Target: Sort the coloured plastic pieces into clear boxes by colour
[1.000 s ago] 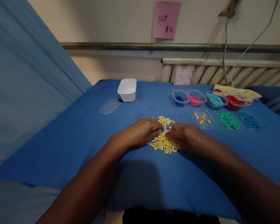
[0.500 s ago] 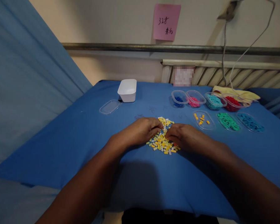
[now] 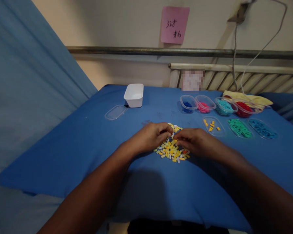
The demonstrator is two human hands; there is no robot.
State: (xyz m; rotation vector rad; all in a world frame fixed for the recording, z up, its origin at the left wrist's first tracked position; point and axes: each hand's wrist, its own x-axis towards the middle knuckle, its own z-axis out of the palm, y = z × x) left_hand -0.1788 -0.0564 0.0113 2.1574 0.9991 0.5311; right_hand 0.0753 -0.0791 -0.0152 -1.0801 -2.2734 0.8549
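Note:
A pile of small yellow, white and pale green building bricks [image 3: 171, 151] lies spread on the blue cloth, with an orange-red one at its right edge near my right hand. My left hand [image 3: 157, 134] reaches over the pile's upper left side, thumb and fingers closed together. From the right, my right hand [image 3: 194, 140] bends over the pile, its thumb and fingertips drawn into a pinch. The fingertips of both hands are close to each other above the bricks. Whatever sits between them is too small to make out.
A white tub [image 3: 134, 95] and a clear lid [image 3: 116, 112] stand behind on the left. At the back right are clear tubs of dark blue [image 3: 187, 105], pink [image 3: 203, 107], turquoise [image 3: 224, 106] and red bricks [image 3: 243, 109]. Lids before them hold orange-yellow [image 3: 211, 124], green [image 3: 239, 127] and blue bricks [image 3: 262, 127].
The fingers of my right hand have lifted slightly and uncovered more bricks below them. My left hand has barely shifted, a little to the right. The containers look unmoved.

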